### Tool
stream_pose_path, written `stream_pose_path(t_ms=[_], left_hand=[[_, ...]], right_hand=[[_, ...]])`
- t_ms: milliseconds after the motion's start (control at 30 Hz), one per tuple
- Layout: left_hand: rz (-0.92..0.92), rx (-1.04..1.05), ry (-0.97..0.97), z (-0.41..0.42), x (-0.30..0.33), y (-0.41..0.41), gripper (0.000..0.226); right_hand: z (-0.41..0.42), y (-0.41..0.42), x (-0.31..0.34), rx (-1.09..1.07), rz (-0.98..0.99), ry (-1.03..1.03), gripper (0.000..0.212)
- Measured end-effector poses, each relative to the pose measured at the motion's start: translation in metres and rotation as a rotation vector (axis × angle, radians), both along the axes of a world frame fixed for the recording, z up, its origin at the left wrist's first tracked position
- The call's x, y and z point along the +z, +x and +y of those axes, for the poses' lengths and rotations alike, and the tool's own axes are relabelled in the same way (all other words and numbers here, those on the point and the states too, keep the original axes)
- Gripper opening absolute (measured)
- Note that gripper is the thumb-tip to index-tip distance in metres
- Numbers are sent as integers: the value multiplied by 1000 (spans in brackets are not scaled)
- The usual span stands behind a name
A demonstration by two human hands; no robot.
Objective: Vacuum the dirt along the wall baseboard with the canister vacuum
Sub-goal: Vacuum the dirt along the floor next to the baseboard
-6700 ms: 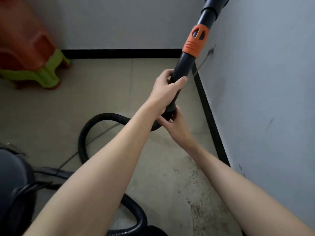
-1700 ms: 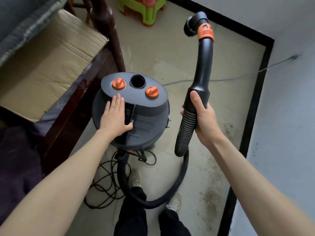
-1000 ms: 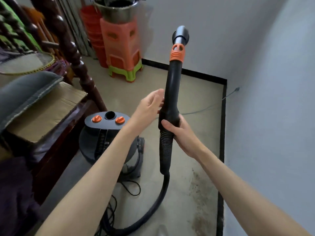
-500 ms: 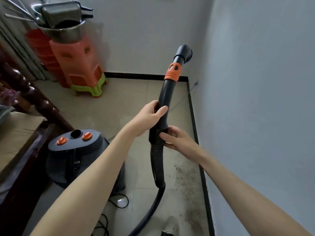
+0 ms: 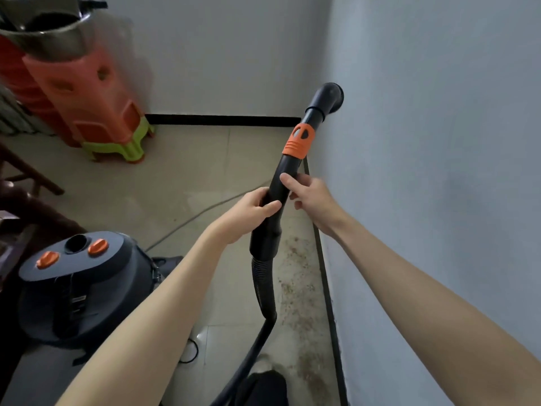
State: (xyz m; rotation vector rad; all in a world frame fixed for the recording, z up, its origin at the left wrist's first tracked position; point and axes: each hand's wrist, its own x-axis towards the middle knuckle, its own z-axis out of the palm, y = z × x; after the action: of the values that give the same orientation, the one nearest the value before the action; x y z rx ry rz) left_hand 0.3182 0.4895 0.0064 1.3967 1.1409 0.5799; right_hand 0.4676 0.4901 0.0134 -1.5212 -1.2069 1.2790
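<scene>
**Both hands on the wand, dirt below by the baseboard**

Right now I have the left hand (image 5: 248, 210) wrapped around the black vacuum wand (image 5: 278, 197), thumb laid across its front, just above the thick cuff where the ribbed hose (image 5: 263, 288) joins. My right hand (image 5: 311, 196) sits a little higher on the same wand and on its wall side, thumb pressed to the tube and fingers curled behind it, so both hands hold the wand with the left one lower.

Beyond the right hand, the wand rises past an orange collar (image 5: 298, 140) to its black elbow end (image 5: 329, 96), which sits close against the grey wall (image 5: 424, 142); I cannot tell whether it touches. Below both hands the hose drops toward the floor and runs out of the bottom of the view.

Under my right forearm, a band of brown dirt (image 5: 298, 288) lies on the tile along the black baseboard (image 5: 326, 288). Down and to the left of the left hand stands the canister vacuum (image 5: 85, 288), grey-black with two orange knobs (image 5: 98, 247) and an open port on its lid. Farther off, ahead of the left hand, is a stack of orange stools (image 5: 87, 106) on a green one.

I can read no brand, label or writing on anything.
</scene>
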Motion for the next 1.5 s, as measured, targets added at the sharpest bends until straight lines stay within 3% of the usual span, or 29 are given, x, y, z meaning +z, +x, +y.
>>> stream_pose_path(t_ms=[133, 267, 400, 633, 867, 1033, 1133, 1333, 1500], left_hand=[[-27, 1, -31, 18, -2, 13, 20], [122, 65, 44, 36, -15, 18, 30], [160, 47, 36, 58, -32, 11, 25], [88, -26, -162, 94, -86, -10, 18], [140, -71, -307, 142, -203, -54, 18], [-19, -85, -512, 154, -309, -71, 20], [-89, -72, -570, 155, -373, -70, 19], [8, -112, -543, 170, -491, -59, 27], [11, 151, -435, 211, -564, -36, 41]], right_hand=[[17, 4, 0, -13, 40, -8, 20], [37, -2, -8, 8, 45, -26, 23], [60, -7, -21, 59, -40, -51, 32], [98, -29, -81, 54, -15, -178, 16], [140, -76, -199, -46, 48, -327, 11], [152, -97, -304, -46, -25, -391, 27], [152, -97, -371, -29, -57, -406, 25], [155, -73, -493, -91, -83, -379, 26], [151, -54, -580, -140, -31, -347, 25]])
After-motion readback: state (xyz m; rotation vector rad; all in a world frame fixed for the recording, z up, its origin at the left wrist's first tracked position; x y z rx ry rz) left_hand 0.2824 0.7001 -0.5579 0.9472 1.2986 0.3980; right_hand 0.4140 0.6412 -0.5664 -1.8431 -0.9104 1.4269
